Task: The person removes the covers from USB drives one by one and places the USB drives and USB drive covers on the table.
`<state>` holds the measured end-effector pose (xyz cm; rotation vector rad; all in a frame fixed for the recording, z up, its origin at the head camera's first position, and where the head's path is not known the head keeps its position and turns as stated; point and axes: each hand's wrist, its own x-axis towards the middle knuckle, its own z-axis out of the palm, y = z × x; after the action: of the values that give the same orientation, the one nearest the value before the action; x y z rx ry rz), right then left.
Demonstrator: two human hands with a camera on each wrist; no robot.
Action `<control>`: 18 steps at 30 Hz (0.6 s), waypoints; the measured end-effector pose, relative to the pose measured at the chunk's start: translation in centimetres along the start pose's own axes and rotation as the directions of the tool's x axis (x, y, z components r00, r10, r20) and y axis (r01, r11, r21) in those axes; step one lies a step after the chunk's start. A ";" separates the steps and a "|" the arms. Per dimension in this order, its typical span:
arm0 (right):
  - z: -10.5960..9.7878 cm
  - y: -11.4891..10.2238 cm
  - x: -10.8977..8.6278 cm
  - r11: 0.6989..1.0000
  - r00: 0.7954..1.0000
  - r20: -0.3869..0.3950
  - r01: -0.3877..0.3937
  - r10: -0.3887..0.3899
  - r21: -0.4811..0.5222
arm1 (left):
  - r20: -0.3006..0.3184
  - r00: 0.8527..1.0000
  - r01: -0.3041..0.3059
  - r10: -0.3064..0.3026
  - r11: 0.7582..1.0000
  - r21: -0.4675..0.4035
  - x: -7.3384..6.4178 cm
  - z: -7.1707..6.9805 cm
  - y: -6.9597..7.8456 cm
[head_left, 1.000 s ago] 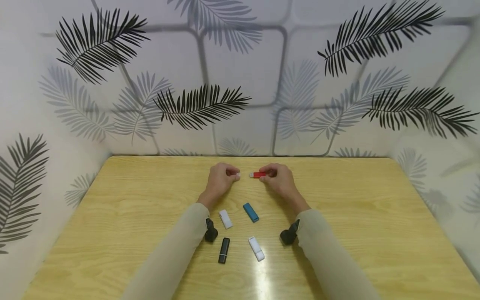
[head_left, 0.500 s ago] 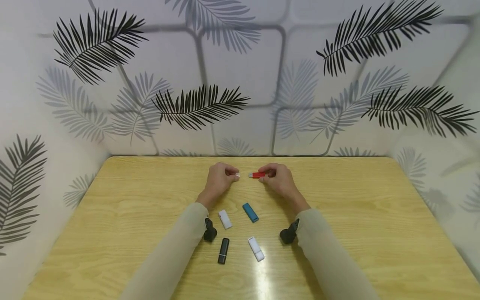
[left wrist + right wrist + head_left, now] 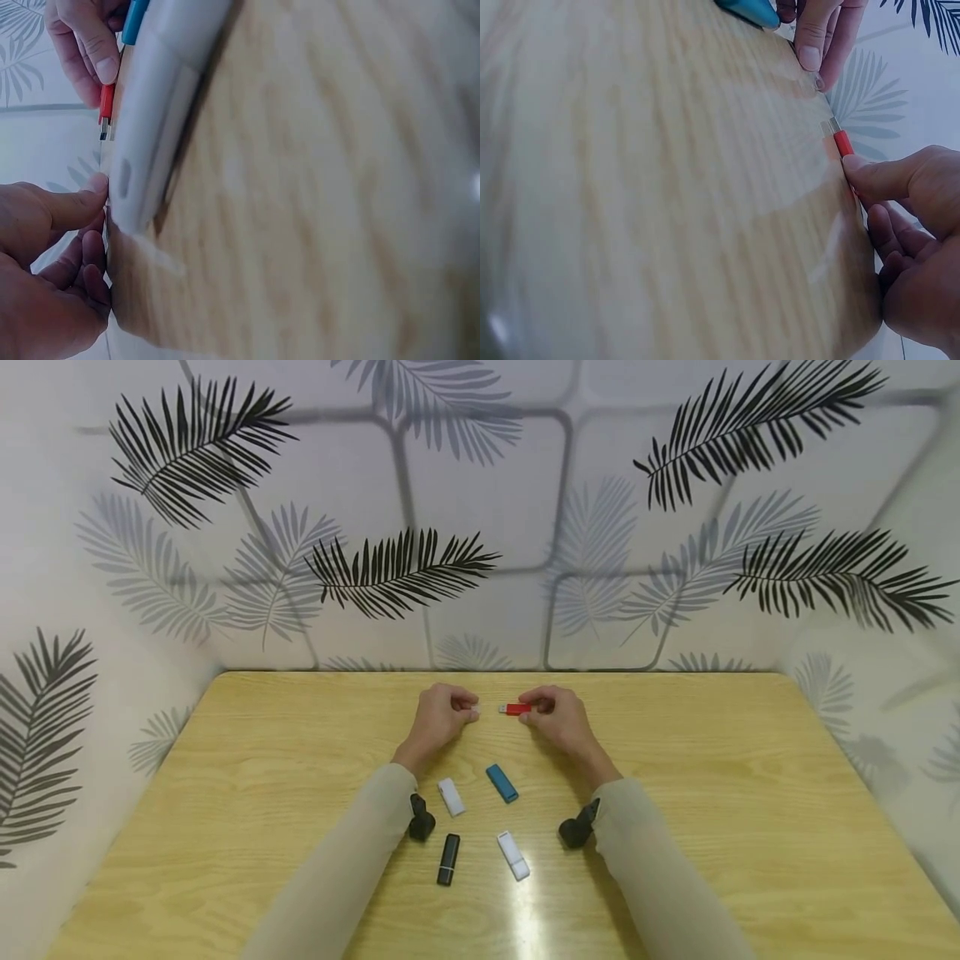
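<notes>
A red USB stick [image 3: 517,709] is pinched between the thumb and fingers of my right hand [image 3: 558,720], its bare metal plug pointing left. Facing it across a small gap, my left hand [image 3: 439,718] pinches a small whitish, see-through piece [image 3: 475,709], mostly covered by the fingertips. Both hands are low over the far part of the wooden table [image 3: 300,760]. The right wrist view shows the red stick's metal end [image 3: 835,124] just beyond the thumb. In the left wrist view, the thumb [image 3: 86,202] presses toward the curled fingers.
Between the forearms lie a white USB stick [image 3: 452,797], a blue one [image 3: 502,783], a black one [image 3: 447,860] and another white one [image 3: 513,856]. A patterned wall [image 3: 487,610] stands directly behind the table's far edge.
</notes>
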<state>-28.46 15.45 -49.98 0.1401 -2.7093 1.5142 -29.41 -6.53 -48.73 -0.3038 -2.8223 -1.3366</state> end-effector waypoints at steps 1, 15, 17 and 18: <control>0.0 0.0 0.0 1.000 1.000 -0.003 -0.001 0.001 0.002 | 0.001 1.000 -0.002 0.002 1.000 0.001 0.0 0.0 0.0; -1.4 0.2 -1.1 0.991 1.000 0.020 0.006 -0.009 0.131 | 0.022 0.999 -0.036 0.039 0.992 -0.122 -0.3 -1.5 -0.7; -1.7 0.2 -1.3 0.991 0.999 0.035 0.011 -0.016 0.135 | 0.031 0.998 -0.045 0.050 0.990 -0.135 -0.4 -1.7 -0.8; -1.9 0.1 -1.4 0.991 0.999 0.042 0.016 -0.021 0.133 | 0.035 0.998 -0.044 0.049 0.989 -0.141 -0.6 -1.8 -0.8</control>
<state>-27.06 17.20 -49.21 0.2036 -2.6304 1.7063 -29.13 -8.53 -48.19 -0.3985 -2.7377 -1.5383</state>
